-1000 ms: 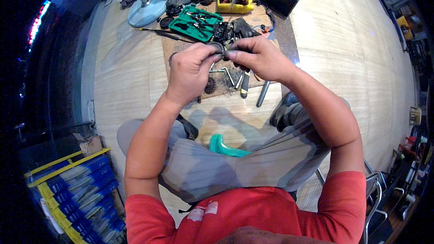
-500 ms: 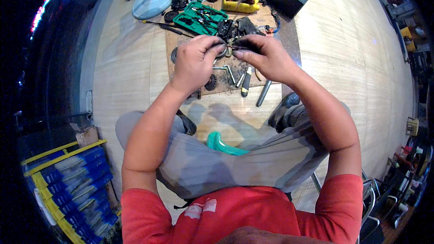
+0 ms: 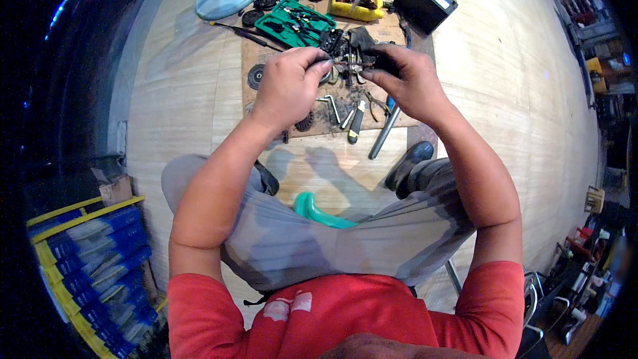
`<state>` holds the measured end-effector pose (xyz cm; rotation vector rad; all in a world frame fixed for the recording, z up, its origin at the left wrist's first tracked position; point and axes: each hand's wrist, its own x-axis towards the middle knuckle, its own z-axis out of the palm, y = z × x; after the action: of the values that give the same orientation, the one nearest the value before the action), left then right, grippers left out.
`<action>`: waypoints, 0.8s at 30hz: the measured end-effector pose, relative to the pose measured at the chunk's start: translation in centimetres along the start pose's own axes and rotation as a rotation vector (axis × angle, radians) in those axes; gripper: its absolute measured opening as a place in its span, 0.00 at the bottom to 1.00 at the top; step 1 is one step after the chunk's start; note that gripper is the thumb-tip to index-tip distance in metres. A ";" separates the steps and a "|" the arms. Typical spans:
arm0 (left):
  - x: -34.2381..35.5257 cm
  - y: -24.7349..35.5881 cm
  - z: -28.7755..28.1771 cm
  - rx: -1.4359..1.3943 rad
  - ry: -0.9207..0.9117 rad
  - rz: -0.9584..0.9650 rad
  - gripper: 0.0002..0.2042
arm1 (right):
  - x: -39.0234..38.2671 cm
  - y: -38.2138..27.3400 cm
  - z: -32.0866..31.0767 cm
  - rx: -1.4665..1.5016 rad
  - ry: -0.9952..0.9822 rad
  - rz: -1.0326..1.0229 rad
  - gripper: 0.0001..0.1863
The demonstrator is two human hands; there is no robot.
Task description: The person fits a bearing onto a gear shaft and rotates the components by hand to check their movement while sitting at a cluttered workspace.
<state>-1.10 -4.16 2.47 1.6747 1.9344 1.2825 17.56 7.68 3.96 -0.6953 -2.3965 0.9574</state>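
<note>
A thin, dark reddish wire-like strand point(image 3: 349, 63) runs between my two hands above the cardboard. My left hand point(image 3: 286, 86) pinches its left end between thumb and fingertips. The right end is pinched by my right hand point(image 3: 411, 83), whose fingertips look blackened. Dark metal and black parts point(image 3: 345, 43) lie just beyond the strand, too small to name. Nearer me on the cardboard are an L-shaped hex key point(image 3: 331, 108), a utility knife point(image 3: 357, 123) and pliers point(image 3: 377, 108). A metal tube point(image 3: 384, 134) lies at the right, and a round grey disc point(image 3: 255, 76) is beside my left hand.
A green tool case point(image 3: 296, 23) lies open at the back, with a long screwdriver point(image 3: 242, 34) left of it. Behind stand a yellow container point(image 3: 342, 12), a black battery point(image 3: 424, 3) and a round pale-blue base point(image 3: 226, 0). A green curved seat edge point(image 3: 319, 213) shows between my legs.
My right hand has moved a little right, away from my left, so more of the strand shows between them. The whole view has shifted slightly.
</note>
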 end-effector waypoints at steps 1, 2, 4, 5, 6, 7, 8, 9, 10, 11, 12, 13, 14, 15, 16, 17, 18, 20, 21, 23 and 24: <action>0.1 -0.1 -0.1 -0.013 -0.003 -0.026 0.07 | 0.0 0.1 -0.1 0.004 0.003 0.016 0.15; 0.2 -0.1 -0.2 -0.026 -0.006 -0.052 0.08 | 0.0 -0.3 -0.3 0.037 -0.006 0.030 0.13; 0.2 -0.1 -0.4 -0.040 -0.009 -0.069 0.08 | -0.1 0.1 0.0 -0.005 0.027 -0.043 0.11; 0.3 0.0 -0.5 -0.042 -0.010 -0.060 0.08 | -0.1 0.3 0.2 -0.025 0.045 -0.078 0.10; 0.2 0.1 -0.6 -0.044 -0.011 -0.051 0.08 | -0.1 0.4 0.3 -0.057 0.048 -0.096 0.10; 0.2 0.2 -0.6 -0.047 -0.012 -0.059 0.08 | 0.0 0.4 0.4 -0.090 0.053 -0.115 0.09; 0.2 0.2 -0.7 -0.050 -0.014 -0.068 0.08 | 0.1 0.5 0.4 -0.123 0.058 -0.134 0.09; 0.2 0.3 -0.7 -0.053 -0.016 -0.076 0.08 | 0.1 0.5 0.5 -0.123 0.055 -0.123 0.09; 0.2 0.3 -0.7 -0.054 -0.022 -0.080 0.08 | 0.1 0.5 0.6 -0.126 0.053 -0.113 0.09; 0.1 0.3 -0.6 -0.055 -0.028 -0.085 0.08 | 0.1 0.6 0.7 -0.127 0.052 -0.103 0.09; 0.1 0.3 -0.6 -0.056 -0.035 -0.089 0.08 | 0.1 0.6 0.7 -0.154 0.050 -0.108 0.09; 0.1 0.3 -0.6 -0.060 -0.030 -0.088 0.08 | 0.0 0.6 0.9 -0.179 0.047 -0.113 0.09; 0.1 0.3 -0.6 -0.065 -0.025 -0.088 0.08 | 0.0 0.6 1.0 -0.204 0.045 -0.117 0.09; 0.1 0.4 -0.5 -0.070 -0.020 -0.088 0.08 | 0.0 0.6 1.0 -0.227 0.042 -0.131 0.09; 0.1 0.5 -0.6 -0.073 -0.017 -0.097 0.08 | 0.0 0.4 1.0 -0.251 0.042 -0.147 0.09; 0.1 0.6 -0.7 -0.076 -0.013 -0.107 0.08 | 0.0 0.3 1.0 -0.275 0.041 -0.163 0.09; 0.1 0.7 -0.8 -0.079 -0.010 -0.116 0.08 | 0.0 0.3 1.1 -0.280 0.052 -0.184 0.08; 0.0 0.5 -0.6 -0.105 -0.007 -0.143 0.09 | -0.1 0.7 1.3 -0.288 0.072 -0.222 0.08; 0.0 0.5 -0.6 -0.118 -0.005 -0.156 0.09 | -0.1 0.8 1.4 -0.304 0.075 -0.238 0.07; 0.1 0.5 -0.6 -0.097 -0.010 -0.171 0.09 | -0.1 1.2 1.4 -0.333 0.077 -0.266 0.06; 0.1 0.6 -0.6 -0.086 -0.012 -0.179 0.09 | -0.1 1.2 1.4 -0.359 0.084 -0.287 0.05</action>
<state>-1.23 -4.37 3.29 1.4295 1.9433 1.2656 17.14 7.65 2.16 -0.4808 -2.5283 0.3790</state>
